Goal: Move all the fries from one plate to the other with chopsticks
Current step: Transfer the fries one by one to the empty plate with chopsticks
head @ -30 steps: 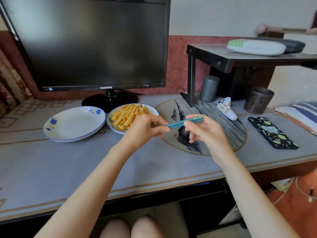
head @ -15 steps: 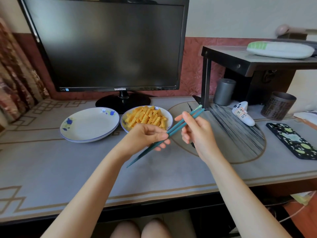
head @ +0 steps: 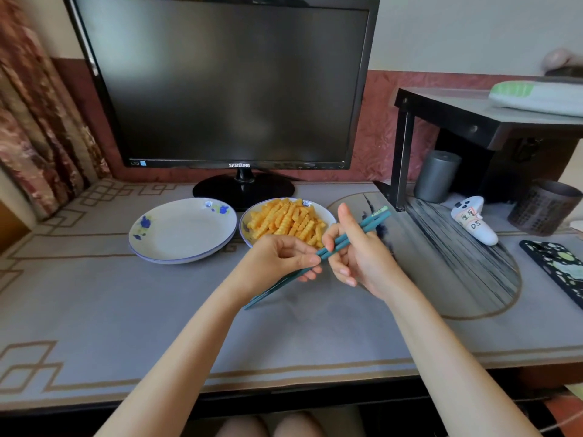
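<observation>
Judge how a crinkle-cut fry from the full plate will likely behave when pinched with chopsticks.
The crinkle-cut fries look short and ridged, so the chopsticks should probably grip them. Each seems light. Loosely heaped, neighbours may shift or tumble.

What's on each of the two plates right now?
The right plate holds a pile of crinkle fries; its near edge is hidden behind the left hand. The left plate holds nothing.

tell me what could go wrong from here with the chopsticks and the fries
The chopsticks are pinched between both hands, left hand and right hand, not yet in an eating grip, so one might slip onto the table.
The fries are heaped high on the right plate; picking one may knock others over the rim.
The empty plate touches the full one, so a nudge could shift both.
</observation>
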A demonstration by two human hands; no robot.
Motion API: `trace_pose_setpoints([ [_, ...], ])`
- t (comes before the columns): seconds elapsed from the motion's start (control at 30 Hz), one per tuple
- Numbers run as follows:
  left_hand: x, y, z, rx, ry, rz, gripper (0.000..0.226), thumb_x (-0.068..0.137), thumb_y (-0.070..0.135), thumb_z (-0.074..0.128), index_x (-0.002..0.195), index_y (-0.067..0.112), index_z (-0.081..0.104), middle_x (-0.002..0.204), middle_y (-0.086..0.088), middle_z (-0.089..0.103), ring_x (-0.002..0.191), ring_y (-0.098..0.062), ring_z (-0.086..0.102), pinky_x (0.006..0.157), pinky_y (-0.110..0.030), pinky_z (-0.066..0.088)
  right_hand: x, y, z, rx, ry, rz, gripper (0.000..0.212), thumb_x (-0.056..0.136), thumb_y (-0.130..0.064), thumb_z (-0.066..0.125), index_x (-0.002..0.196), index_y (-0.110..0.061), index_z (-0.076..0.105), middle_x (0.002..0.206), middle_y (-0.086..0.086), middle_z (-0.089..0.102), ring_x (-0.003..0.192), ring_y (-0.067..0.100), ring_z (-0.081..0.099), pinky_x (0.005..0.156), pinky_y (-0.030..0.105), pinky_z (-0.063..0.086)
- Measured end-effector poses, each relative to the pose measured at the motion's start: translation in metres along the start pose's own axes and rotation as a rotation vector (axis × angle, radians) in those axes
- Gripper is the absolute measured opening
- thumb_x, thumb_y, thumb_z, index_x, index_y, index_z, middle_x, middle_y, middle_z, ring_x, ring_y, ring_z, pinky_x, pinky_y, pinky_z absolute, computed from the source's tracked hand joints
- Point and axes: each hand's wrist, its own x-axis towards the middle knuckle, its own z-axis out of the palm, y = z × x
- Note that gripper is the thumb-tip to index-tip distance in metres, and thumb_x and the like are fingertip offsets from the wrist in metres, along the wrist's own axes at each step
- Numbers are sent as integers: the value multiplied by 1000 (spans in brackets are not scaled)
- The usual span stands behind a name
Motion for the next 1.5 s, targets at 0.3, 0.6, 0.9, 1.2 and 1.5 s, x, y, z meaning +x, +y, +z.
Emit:
trace_pose_setpoints([
  [0.3, -20, -13, -87, 316, 536, 166, 12, 91, 15, 64, 90, 24, 72, 90, 17, 73, 86, -3, 66, 81, -22, 51, 21, -5, -12, 251, 287, -140, 54, 102, -41, 27, 66, -7, 49, 35, 1, 29, 26, 9, 21, 32, 14, 13],
  [0.6, -42, -57, -168, 506, 1049, 41, 33, 96, 18, 54, 128, 13, 59, 129, -10, 55, 117, -25, 53, 101, -38, 42, 29, -12, -16, 86, 568, -294, 45, 101, -26, 30, 66, -7, 52, 33, -2, 30, 29, 10, 22, 36, 17, 14],
  [0.9, -42, -75, -181, 35, 1022, -95, 43, 100, 15, 44, 142, 3, 43, 131, -4, 51, 112, -20, 56, 91, -32, 48, 28, -22, -25, 25, 624, -310, 45, 99, -26, 33, 65, -7, 54, 33, -2, 27, 33, 11, 19, 36, 17, 16],
  [1.2, -41, -79, -179, 80, 1005, -39, 38, 100, 9, 42, 137, 4, 50, 118, 0, 56, 103, -18, 58, 84, -28, 47, 31, -8, -20, -19, 601, -304, 45, 100, -30, 32, 65, -10, 54, 35, 2, 37, 32, 15, 27, 37, 18, 18],
  [1.5, -41, -84, -182, 107, 991, -26, 38, 100, 12, 43, 138, 7, 49, 121, -1, 57, 93, -14, 61, 86, -29, 48, 33, -1, -18, 112, 620, -311, 43, 101, -30, 30, 68, -11, 50, 36, 3, 40, 33, 19, 33, 38, 20, 24],
])
